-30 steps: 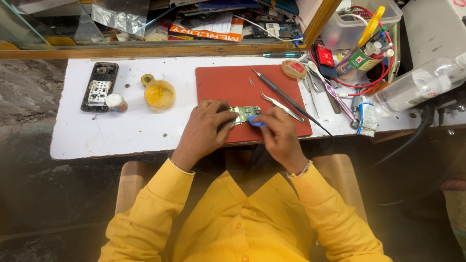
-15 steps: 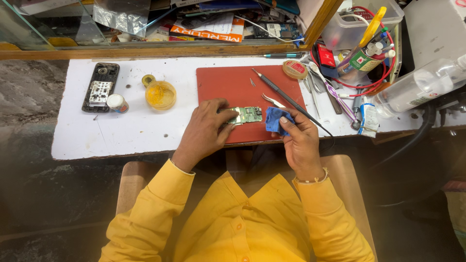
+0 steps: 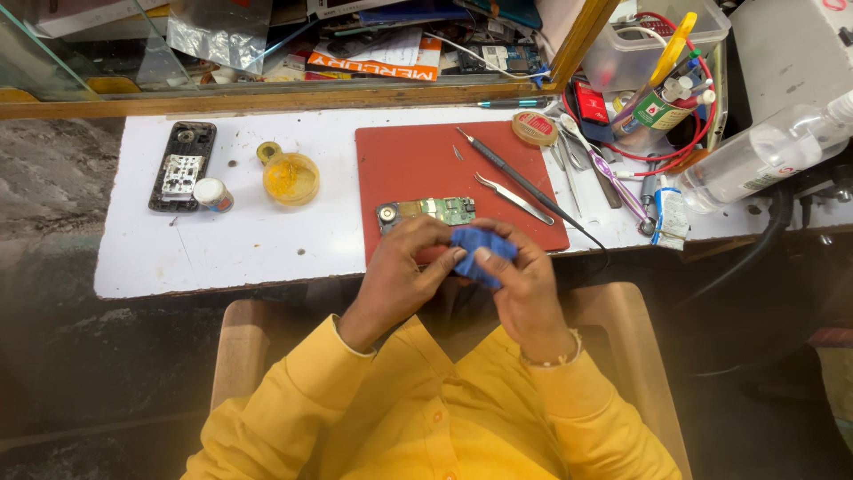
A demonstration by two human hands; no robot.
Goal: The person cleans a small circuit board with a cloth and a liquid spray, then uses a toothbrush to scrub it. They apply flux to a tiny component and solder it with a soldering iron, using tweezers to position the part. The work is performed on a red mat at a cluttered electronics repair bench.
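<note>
A small blue cloth (image 3: pixel 475 253) sits at the near edge of the red mat (image 3: pixel 426 169), pinched between both hands. The left hand (image 3: pixel 404 262) grips its left side with fingers curled; the right hand (image 3: pixel 524 276) clasps it from the right. Just beyond the hands, a green circuit board (image 3: pixel 426 212) lies on the mat. Tweezers (image 3: pixel 511 197) and a thin black probe (image 3: pixel 506 173) rest farther right. On the white tabletop (image 3: pixel 231 249) to the left stand a yellow dish (image 3: pixel 290 176) and an opened phone (image 3: pixel 182 165).
</note>
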